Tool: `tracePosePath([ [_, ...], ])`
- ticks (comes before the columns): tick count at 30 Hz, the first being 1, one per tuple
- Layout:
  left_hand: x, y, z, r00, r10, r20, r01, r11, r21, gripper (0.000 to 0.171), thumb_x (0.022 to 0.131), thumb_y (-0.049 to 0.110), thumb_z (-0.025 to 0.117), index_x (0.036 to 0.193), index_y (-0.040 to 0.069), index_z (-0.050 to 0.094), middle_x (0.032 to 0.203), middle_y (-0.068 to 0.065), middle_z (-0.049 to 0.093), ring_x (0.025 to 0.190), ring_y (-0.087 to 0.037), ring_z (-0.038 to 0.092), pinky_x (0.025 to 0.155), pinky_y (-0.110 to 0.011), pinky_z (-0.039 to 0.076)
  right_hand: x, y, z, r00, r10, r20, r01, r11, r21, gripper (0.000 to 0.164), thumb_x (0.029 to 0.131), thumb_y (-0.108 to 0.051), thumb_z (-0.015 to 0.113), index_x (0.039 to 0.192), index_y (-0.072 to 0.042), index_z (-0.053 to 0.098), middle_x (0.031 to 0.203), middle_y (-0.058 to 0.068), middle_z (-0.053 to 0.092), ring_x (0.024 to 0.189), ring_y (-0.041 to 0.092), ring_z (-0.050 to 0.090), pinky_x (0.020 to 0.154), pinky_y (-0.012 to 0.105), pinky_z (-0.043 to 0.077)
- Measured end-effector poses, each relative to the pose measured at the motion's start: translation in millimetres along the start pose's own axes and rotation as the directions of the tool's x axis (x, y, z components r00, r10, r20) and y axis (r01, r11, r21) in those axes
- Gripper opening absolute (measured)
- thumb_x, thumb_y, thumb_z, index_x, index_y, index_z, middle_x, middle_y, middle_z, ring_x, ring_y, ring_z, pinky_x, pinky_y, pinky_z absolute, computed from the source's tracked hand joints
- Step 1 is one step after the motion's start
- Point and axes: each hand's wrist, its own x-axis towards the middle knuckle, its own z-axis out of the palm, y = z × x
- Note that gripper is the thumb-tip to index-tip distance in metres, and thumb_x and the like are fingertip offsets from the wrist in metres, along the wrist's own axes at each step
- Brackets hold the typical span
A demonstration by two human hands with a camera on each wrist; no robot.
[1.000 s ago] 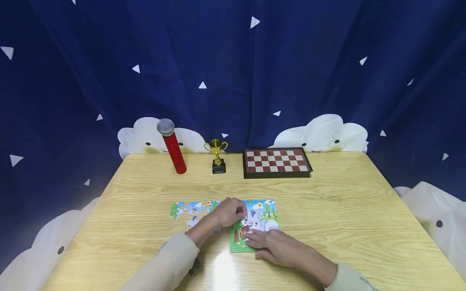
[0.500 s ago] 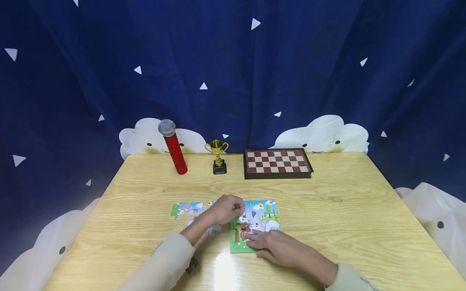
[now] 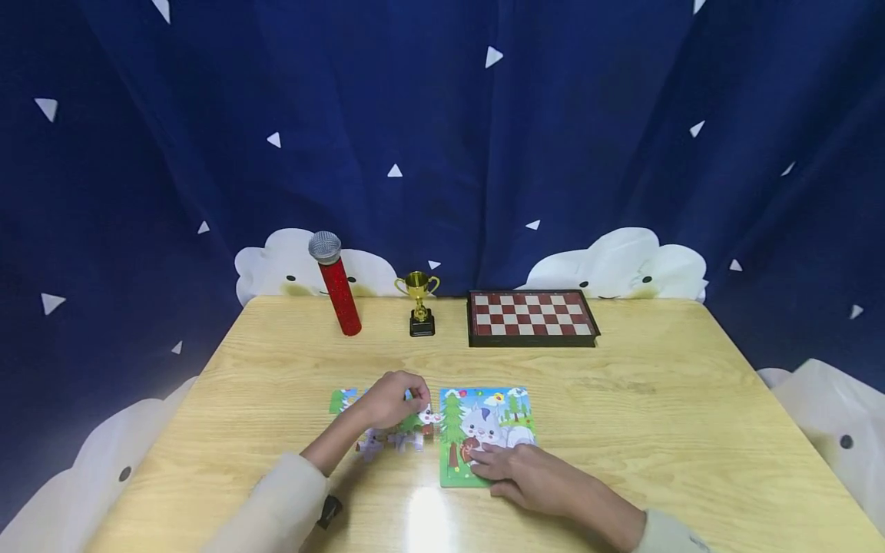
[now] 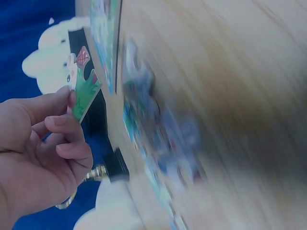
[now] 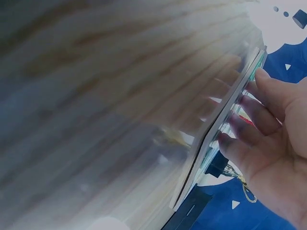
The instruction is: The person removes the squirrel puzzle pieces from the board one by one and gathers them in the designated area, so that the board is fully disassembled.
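My left hand (image 3: 396, 399) pinches a jigsaw piece (image 4: 86, 91) between thumb and fingertips; green, white and a brown-red patch show on it. It is above the loose jigsaw pieces (image 3: 387, 441), to the left of the puzzle board (image 3: 453, 470). A white squirrel, a tree and a blue sky are pictured on the board. My right hand (image 3: 528, 475) rests its extended fingers on the board's lower right part. In the right wrist view, the fingers (image 5: 259, 115) lie along the board's face. Some loose pieces are hidden beneath the left hand and forearm.
Along the back of the wooden table (image 3: 657, 399) stand a red microphone (image 3: 339, 296), a small gold trophy cup (image 3: 418, 296) and a checkered board in a black frame (image 3: 532, 316). A blue curtain (image 3: 442, 138) hangs behind.
My left hand has moved left from over the puzzle board, carrying the jigsaw piece, and the board's upper left has come into sight. The right hand has stayed on the board.
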Motion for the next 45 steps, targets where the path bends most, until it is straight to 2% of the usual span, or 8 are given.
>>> tracePosePath([
  [5,-15.3,-15.3,-15.4,1.0,-0.011,-0.006,0.011,1.0,-0.001,0.01,0.09,0.004,0.06,0.082,0.007,0.064,0.079,-0.001,0.061,0.072,-0.014,0.05,0.062,-0.023,0.04,-0.6,-1.8,0.7,1.0,-0.005,-0.011,0.005,1.0,0.002,0.038,0.092,-0.025,0.058,0.128,-0.012,0.059,0.135,0.006,0.056,0.122,0.024,0.055,0.096,0.041,0.048],
  [10,-27.2,-27.7,-28.4,0.998,-0.066,-0.017,0.067,0.998,0.013,0.01,0.089,0.002,0.06,0.082,0.007,0.064,0.078,0.0,0.06,0.071,-0.014,0.049,0.062,-0.025,0.04,-0.8,-2.4,-1.2,1.0,0.011,0.0,-0.011,1.0,-0.006,0.038,0.092,-0.024,0.059,0.128,-0.012,0.06,0.133,0.006,0.057,0.122,0.024,0.056,0.096,0.041,0.049],
  [19,-51.3,-52.6,-42.4,0.992,-0.117,-0.042,0.119,0.99,0.075,0.011,0.088,0.001,0.06,0.08,0.008,0.064,0.078,0.001,0.06,0.074,-0.014,0.05,0.064,-0.026,0.041,-0.7,-2.5,-2.0,0.998,0.044,0.034,-0.044,0.999,0.014,0.038,0.092,-0.024,0.059,0.128,-0.012,0.059,0.135,0.005,0.056,0.124,0.023,0.054,0.097,0.039,0.048],
  [30,-68.0,-70.6,-44.7,0.983,-0.18,-0.042,0.183,0.981,0.068,0.012,0.089,0.0,0.06,0.079,0.007,0.063,0.075,0.001,0.058,0.07,-0.012,0.047,0.059,-0.022,0.038,-0.2,-1.5,-0.8,0.999,0.041,0.023,-0.041,0.999,0.015,0.038,0.091,-0.024,0.06,0.128,-0.012,0.06,0.133,0.005,0.058,0.124,0.023,0.054,0.098,0.039,0.048],
  [37,-69.5,-75.4,-41.4,0.978,-0.208,-0.031,0.21,0.975,0.076,0.015,0.088,0.0,0.06,0.077,0.009,0.064,0.077,0.001,0.06,0.071,-0.012,0.048,0.062,-0.023,0.039,0.5,-2.1,-1.3,0.999,0.032,0.022,-0.032,0.999,0.016,0.038,0.091,-0.023,0.06,0.127,-0.012,0.06,0.132,0.005,0.058,0.124,0.023,0.055,0.098,0.038,0.048],
  [45,-68.1,-79.2,-36.5,0.978,-0.205,-0.041,0.208,0.976,0.072,0.016,0.087,-0.001,0.061,0.074,0.009,0.065,0.075,0.001,0.062,0.07,-0.012,0.048,0.064,-0.023,0.04,1.4,-2.0,-1.1,1.0,0.025,0.012,-0.025,1.0,-0.002,0.037,0.091,-0.023,0.061,0.126,-0.011,0.061,0.13,0.005,0.06,0.123,0.023,0.055,0.097,0.039,0.048],
])
